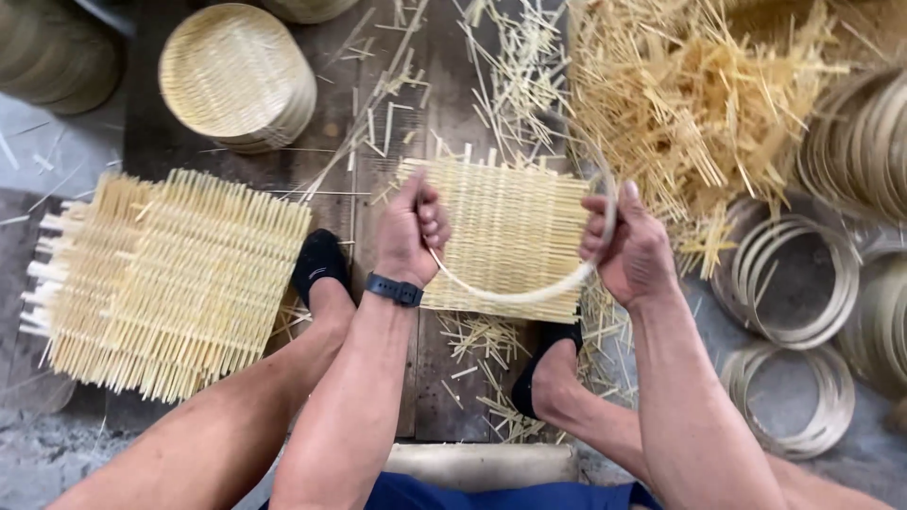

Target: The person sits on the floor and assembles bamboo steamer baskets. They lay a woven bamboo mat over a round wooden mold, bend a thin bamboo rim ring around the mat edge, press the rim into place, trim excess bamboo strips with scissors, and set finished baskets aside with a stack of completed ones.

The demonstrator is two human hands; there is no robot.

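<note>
You hold a thin pale bamboo hoop above a square woven bamboo mat that lies on the dark wooden boards between your feet. Your left hand has its grip clamped on the hoop's left end, and your right hand is closed around its right side. A stack of woven square mats lies to your left, a stack of round woven trays beyond it, loose bamboo splints and piled bamboo rings to your right.
</note>
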